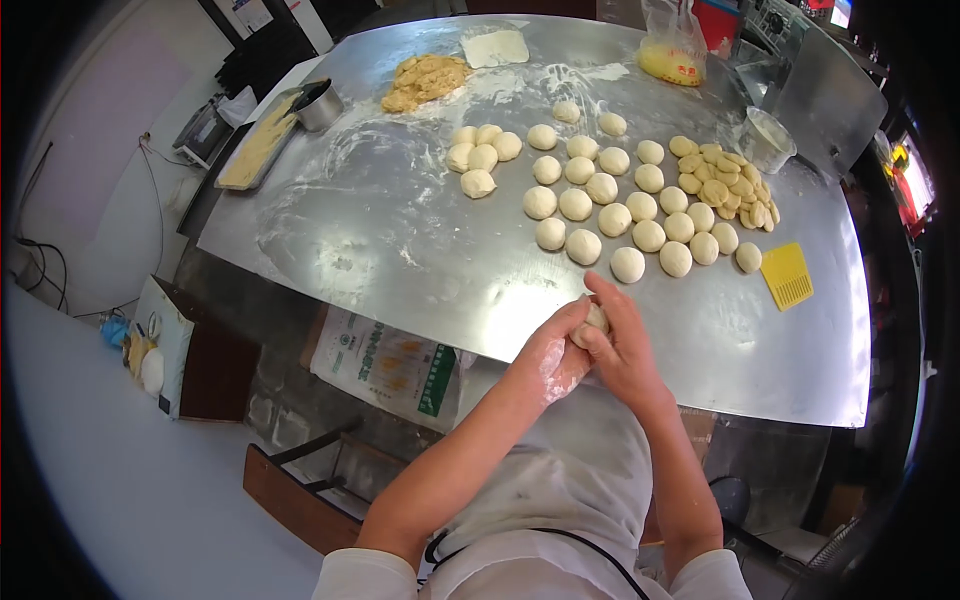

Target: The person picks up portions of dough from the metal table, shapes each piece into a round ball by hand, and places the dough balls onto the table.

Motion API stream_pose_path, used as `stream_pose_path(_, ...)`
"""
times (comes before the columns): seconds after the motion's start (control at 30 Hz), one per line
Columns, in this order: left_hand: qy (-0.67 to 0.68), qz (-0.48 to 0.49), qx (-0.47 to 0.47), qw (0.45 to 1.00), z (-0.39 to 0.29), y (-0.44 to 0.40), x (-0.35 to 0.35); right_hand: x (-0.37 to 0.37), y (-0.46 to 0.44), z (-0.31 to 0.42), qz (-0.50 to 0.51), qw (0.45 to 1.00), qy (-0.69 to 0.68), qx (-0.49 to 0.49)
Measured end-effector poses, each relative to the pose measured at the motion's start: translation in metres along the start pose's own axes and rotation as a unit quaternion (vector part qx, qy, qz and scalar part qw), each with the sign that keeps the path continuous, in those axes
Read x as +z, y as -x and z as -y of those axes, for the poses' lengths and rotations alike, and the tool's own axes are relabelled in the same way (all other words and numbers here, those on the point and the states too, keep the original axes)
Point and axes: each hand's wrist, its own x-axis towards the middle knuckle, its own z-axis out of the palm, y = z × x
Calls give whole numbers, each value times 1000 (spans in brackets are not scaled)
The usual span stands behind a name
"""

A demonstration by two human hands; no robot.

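Between my two hands, near the front edge of the metal table (440, 318), is a small ball of dough (597, 319). My left hand (552, 353), dusted with flour, cups it from the left side. On the right side my right hand (625, 350) presses against it, thumb across the dough. Just beyond my fingertips lie several round dough balls (627, 264) in loose rows. A smaller cluster of dough balls (482, 157) sits further left. Flat pale dough pieces (728, 180) are heaped at the right, with a yellow scraper (787, 276) in front of them.
Farther back are an orange-brown mass (425, 82), a white rectangular piece (496, 48) and a bag of yellow contents (672, 62). A tray (258, 145) and metal container (319, 106) stand left, a clear tub (767, 140) right. A wooden chair (300, 500) is below.
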Motion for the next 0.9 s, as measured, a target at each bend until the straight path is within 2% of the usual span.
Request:
stream_pose_path(0.03, 0, -23, 9, 1000, -4, 3, 3, 0, 4, 6, -11, 993, -103, 63)
stream_pose_path(0.13, -29, -88, 66, 994, -28, 9, 4, -16, 17, -7, -89, 993, 68, 34)
stream_pose_path(0.2, -86, -127, 135, 979, -62, 11, -11, -27, 39, -24, -91, 988, 105, 68)
stream_pose_path(0.27, -199, -178, 260, 928, -106, 15, -22, -31, 62, -40, -79, 984, 152, 55)
stream_pose_path(0.33, -417, -294, 354, 784, -156, 13, -24, -27, 65, -47, -77, 973, 216, 21)
stream_pose_path(0.4, -598, -339, 443, 575, -208, 5, -43, -23, 65, -47, -84, 952, 294, -35)
stream_pose_path(0.5, -794, -270, 494, 229, -285, -6, -91, -11, 55, -41, -105, 937, 330, -39)
stream_pose_path(0.57, -837, -276, 390, 268, -302, -15, -152, -8, 55, -41, -109, 934, 338, -34)
stream_pose_path(0.6, -852, -279, 337, 287, -303, -12, -154, -8, 55, -41, -109, 933, 342, -33)
stream_pose_path(0.63, -856, -261, 327, 304, -307, -5, -156, -8, 55, -40, -105, 933, 342, -33)
stream_pose_path(0.73, -820, -294, 404, 279, -291, 17, -146, -8, 55, -41, -104, 931, 349, -30)
stream_pose_path(0.83, -736, -416, 357, 397, -228, 44, -141, -8, 51, -41, -105, 926, 360, -34)
stream_pose_path(0.9, -837, -411, 214, 291, -198, 61, -132, -5, 52, -44, -112, 926, 358, -32)
